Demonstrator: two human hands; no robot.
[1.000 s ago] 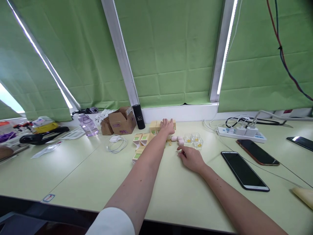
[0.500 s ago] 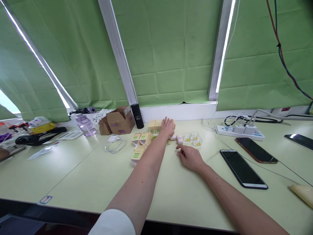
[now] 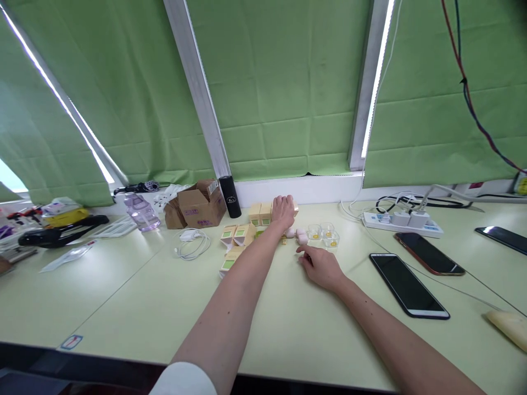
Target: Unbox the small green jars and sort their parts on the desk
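"Green blinds [image 3: 284, 93] are hanging behind a pale table [image 3: 197, 302]. Left hand [image 3: 282, 211]?"
"Bending its fingers over small boxes [image 3: 254, 213]; can't tell if gripping."
"Right hand [image 3: 322, 267]?"
"Curling loosely, grip unclear; pink pieces [image 3: 302, 240] and clear cups [image 3: 331, 240] are sitting just beyond it."

The small boxes [image 3: 244, 232] are pale yellow with green squares. On their right, pieces [image 3: 302, 239] are pink, cups [image 3: 330, 241] clear with yellow spots. The far curtain [image 3: 280, 93] is green.
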